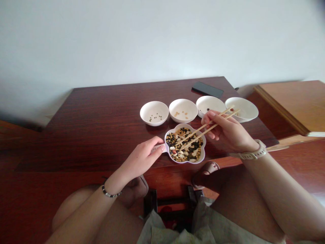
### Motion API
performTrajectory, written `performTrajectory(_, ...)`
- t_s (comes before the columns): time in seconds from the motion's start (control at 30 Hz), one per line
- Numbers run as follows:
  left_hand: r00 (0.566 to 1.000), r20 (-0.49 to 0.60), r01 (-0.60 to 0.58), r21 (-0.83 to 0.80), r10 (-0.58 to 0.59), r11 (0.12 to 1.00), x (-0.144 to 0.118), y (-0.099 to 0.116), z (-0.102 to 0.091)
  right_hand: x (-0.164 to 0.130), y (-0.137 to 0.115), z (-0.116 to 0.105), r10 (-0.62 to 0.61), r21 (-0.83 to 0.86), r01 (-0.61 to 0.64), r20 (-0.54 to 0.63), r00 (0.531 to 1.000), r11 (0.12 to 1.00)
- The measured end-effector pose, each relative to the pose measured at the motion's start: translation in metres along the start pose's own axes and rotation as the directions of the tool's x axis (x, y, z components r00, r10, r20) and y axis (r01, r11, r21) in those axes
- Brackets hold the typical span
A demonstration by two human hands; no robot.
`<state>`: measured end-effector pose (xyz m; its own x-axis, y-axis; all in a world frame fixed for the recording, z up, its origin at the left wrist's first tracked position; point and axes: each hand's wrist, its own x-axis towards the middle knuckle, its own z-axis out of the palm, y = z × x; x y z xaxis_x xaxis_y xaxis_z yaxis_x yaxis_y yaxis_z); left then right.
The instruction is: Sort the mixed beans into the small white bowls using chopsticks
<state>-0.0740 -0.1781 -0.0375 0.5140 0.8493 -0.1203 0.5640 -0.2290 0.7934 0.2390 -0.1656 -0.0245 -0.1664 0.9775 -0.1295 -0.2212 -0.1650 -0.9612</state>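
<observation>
My left hand (145, 156) is closed on the short handle of a white, flower-shaped dish (203, 153) at the table's front edge. Mixed beans and seeds (194, 146) fill the dish: black, yellow and pale flat ones, with a reddish one near the chopstick tips. In my right hand (225, 130) is a pair of wooden chopsticks (200, 130), slightly apart, their tips down among the beans. Behind the dish stand white bowls in a row: one with small green beans (154, 118), one with yellow beans (181, 114), one with black beans (208, 109), partly hidden by my right hand.
The rightmost white bowl (250, 110) holds a reddish bean and pale pieces behind the chopsticks' upper ends. A dark phone (207, 89) lies at the back of the brown table (106, 118). Right of it is a lighter wooden piece of furniture (294, 101); a white wall rises behind.
</observation>
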Motion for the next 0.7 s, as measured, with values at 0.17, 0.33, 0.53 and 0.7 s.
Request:
performTrajectory(0.17, 1.0, 0.001, -0.005, -0.005, 0.005, 1.0, 0.0, 0.0, 0.0, 0.001, 0.0, 0.0, 0.011, -0.053, -0.011, 0.001, 1.0, 0.999)
performTrajectory(0.33, 1.0, -0.006, 0.0, -0.005, 0.0, 1.0, 0.001, -0.001, 0.001, 0.004, 0.006, -0.001, 0.034, -0.048, -0.036, -0.03, 0.999, 0.998)
performTrajectory(0.53, 1.0, -0.004, 0.003, -0.003, -0.003, 1.0, 0.001, 0.0, 0.001, 0.007, 0.014, -0.005, 0.015, -0.022, -0.016, -0.047, 0.999, 1.0)
performTrajectory(0.7, 1.0, 0.005, 0.0, -0.007, 0.0, 1.0, 0.001, 0.001, 0.0, 0.008, 0.018, -0.006, 0.013, -0.036, -0.014, -0.043, 0.999, 0.999)
